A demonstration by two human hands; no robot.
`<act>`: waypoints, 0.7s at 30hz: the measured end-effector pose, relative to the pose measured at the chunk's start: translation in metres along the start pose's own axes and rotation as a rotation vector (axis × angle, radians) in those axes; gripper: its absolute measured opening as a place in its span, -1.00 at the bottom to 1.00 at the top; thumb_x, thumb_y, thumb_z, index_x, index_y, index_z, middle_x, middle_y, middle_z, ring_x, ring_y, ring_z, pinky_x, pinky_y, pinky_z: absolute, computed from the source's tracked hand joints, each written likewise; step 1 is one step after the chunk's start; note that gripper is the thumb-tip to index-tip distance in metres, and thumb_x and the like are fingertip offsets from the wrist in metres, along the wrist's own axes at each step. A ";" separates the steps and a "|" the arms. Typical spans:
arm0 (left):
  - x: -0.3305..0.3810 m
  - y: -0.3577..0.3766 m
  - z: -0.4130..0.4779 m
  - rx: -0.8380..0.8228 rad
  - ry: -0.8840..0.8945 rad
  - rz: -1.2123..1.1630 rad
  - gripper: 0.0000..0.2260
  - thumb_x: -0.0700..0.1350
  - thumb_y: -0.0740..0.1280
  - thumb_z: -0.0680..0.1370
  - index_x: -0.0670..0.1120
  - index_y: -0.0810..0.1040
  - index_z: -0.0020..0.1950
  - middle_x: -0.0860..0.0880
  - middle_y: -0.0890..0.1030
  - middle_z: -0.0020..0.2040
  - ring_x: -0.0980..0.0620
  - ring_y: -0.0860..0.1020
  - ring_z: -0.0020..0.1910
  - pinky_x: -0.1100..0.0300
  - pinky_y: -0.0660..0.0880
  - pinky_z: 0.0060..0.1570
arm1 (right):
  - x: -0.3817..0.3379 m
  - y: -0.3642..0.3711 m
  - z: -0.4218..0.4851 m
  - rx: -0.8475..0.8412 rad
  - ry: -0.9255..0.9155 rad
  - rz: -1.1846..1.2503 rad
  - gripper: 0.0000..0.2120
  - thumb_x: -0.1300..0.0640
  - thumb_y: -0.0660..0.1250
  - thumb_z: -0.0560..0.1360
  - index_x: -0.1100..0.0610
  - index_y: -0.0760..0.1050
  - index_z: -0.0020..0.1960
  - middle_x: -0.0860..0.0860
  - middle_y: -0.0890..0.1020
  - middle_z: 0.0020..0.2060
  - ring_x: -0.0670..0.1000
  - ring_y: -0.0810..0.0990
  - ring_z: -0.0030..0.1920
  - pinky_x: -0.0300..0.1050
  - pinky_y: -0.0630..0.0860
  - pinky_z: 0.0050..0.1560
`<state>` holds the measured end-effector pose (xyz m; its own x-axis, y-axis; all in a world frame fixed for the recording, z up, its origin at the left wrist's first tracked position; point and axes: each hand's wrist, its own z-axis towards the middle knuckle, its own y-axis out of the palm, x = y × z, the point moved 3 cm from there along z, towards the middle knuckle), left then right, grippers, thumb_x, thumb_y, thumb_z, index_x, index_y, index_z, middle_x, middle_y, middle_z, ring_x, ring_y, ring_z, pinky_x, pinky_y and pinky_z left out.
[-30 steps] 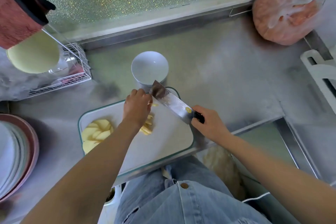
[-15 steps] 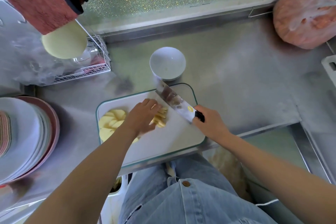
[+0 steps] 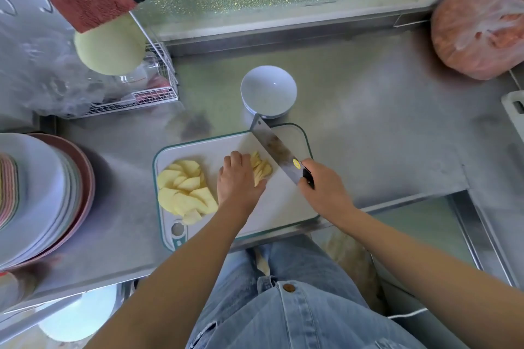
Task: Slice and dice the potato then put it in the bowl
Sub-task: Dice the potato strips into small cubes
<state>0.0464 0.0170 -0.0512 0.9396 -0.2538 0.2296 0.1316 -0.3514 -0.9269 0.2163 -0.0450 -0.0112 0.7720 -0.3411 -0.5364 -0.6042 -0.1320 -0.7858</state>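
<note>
Dicing is under way. The left hand (image 3: 236, 178) curls its fingers down on the potato strips (image 3: 262, 168) on the cutting board (image 3: 283, 207). The right hand (image 3: 326, 193) grips the cleaver (image 3: 273, 147), blade just beside them. Potato slices (image 3: 184, 190) wait at the left and the bowl (image 3: 268, 91) sits empty. Next, I'd say, come short crosswise chops.

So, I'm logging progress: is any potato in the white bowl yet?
No, the white bowl shows only its bare inside, while the potato slices and potato strips lie on the cutting board.
</note>
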 end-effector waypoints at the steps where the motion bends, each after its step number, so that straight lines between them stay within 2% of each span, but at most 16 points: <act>1: -0.004 -0.001 -0.002 0.012 0.015 0.008 -0.41 0.22 0.27 0.51 -0.10 0.27 0.41 -0.10 0.33 0.30 -0.10 0.33 0.23 0.07 0.35 0.19 | -0.001 0.002 0.000 -0.035 0.000 -0.033 -0.87 0.19 0.19 0.50 0.11 0.25 -0.17 -0.02 0.36 -0.43 0.07 0.33 -0.37 -0.03 0.26 -0.34; 3: -0.013 -0.003 -0.006 0.023 0.038 -0.002 -0.37 0.24 0.29 0.50 -0.07 0.25 0.44 -0.08 0.32 0.34 -0.10 0.31 0.28 0.05 0.33 0.23 | -0.004 0.009 -0.002 -0.129 -0.021 -0.141 -0.90 0.11 0.18 0.55 0.07 0.25 -0.07 -0.04 0.38 -0.43 0.09 0.37 -0.36 -0.06 0.27 -0.33; 5: -0.019 -0.004 -0.008 0.011 0.062 -0.022 -0.40 0.23 0.30 0.51 -0.04 0.28 0.44 -0.06 0.31 0.36 -0.09 0.30 0.31 0.06 0.32 0.26 | -0.009 0.015 -0.002 -0.198 -0.034 -0.226 -0.89 0.10 0.13 0.59 0.13 0.31 0.04 -0.02 0.39 -0.41 0.11 0.39 -0.35 -0.07 0.29 -0.32; 7: -0.020 -0.004 -0.009 -0.005 0.102 0.002 -0.46 0.17 0.27 0.56 -0.01 0.25 0.47 -0.05 0.30 0.39 -0.07 0.29 0.33 0.07 0.31 0.30 | -0.012 0.016 0.000 -0.192 -0.044 -0.238 -0.83 0.12 0.09 0.60 0.17 0.35 0.12 -0.01 0.38 -0.42 0.11 0.39 -0.36 -0.07 0.29 -0.33; 10: -0.019 -0.005 -0.009 0.004 0.162 0.021 -0.50 0.08 0.26 0.58 -0.01 0.23 0.48 -0.04 0.28 0.42 -0.06 0.27 0.35 0.08 0.29 0.33 | -0.019 0.009 0.002 -0.134 -0.072 -0.233 -0.93 0.12 0.10 0.59 0.11 0.31 -0.02 -0.02 0.34 -0.45 0.12 0.36 -0.38 -0.07 0.24 -0.35; 14: -0.019 -0.005 -0.010 -0.006 0.178 -0.038 -0.39 0.12 0.31 0.52 -0.06 0.22 0.49 -0.05 0.26 0.46 -0.08 0.23 0.41 0.04 0.25 0.36 | -0.026 0.001 0.002 -0.140 -0.080 -0.237 -0.87 0.13 0.11 0.59 0.07 0.19 -0.12 -0.01 0.34 -0.47 0.09 0.34 -0.42 -0.06 0.21 -0.38; 18: -0.012 -0.003 -0.003 0.016 0.188 -0.092 -0.46 0.11 0.30 0.55 -0.09 0.31 0.46 -0.02 0.33 0.45 -0.06 0.26 0.41 0.08 0.25 0.35 | -0.030 0.000 0.005 -0.153 -0.069 -0.303 -0.87 0.11 0.11 0.59 0.08 0.22 -0.12 -0.01 0.36 -0.45 0.10 0.36 -0.40 -0.06 0.25 -0.38; 21: -0.010 -0.003 0.001 0.066 0.208 -0.107 -0.57 -0.01 0.38 0.52 -0.16 0.48 0.34 -0.07 0.50 0.32 -0.12 0.42 0.30 0.03 0.39 0.23 | -0.037 0.000 0.006 -0.147 -0.090 -0.332 -0.88 0.10 0.10 0.59 0.08 0.21 -0.10 -0.03 0.35 -0.45 0.05 0.34 -0.42 -0.07 0.20 -0.41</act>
<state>0.0373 0.0215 -0.0509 0.8346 -0.4011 0.3776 0.2537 -0.3285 -0.9098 0.1886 -0.0269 0.0065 0.9409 -0.1747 -0.2900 -0.3350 -0.3560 -0.8724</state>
